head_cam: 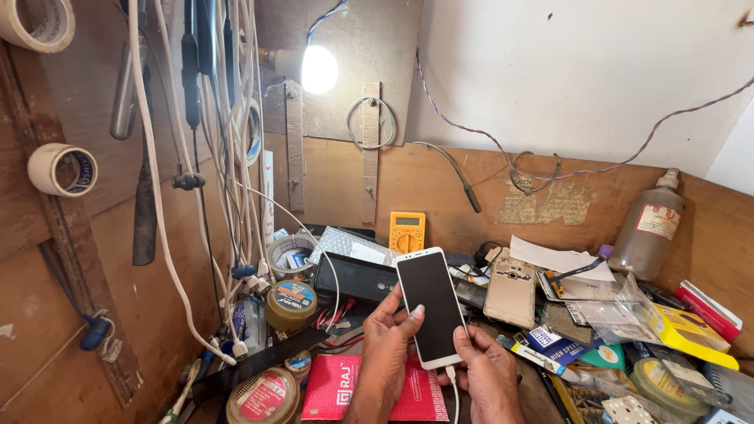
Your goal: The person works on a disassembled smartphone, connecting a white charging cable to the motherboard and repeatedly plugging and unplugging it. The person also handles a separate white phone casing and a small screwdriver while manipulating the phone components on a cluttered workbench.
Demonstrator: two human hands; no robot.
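Note:
A white smartphone [430, 305] with a dark screen stands upright in front of me, held by both hands. My left hand [385, 345] grips its left edge, thumb on the screen's side. My right hand [487, 369] holds the lower right corner. A white cable [455, 392] is plugged into the phone's bottom and runs down between my hands. A red booklet [339, 386] lies on the bench under my left wrist.
A gold phone back cover [510, 292], a yellow multimeter [407, 232], a black box [357, 276], round tins [290, 305] and packets [683, 326] crowd the bench. White cables [236, 157] and tape rolls [63, 169] hang on the left wall. A bottle [648, 228] stands at right.

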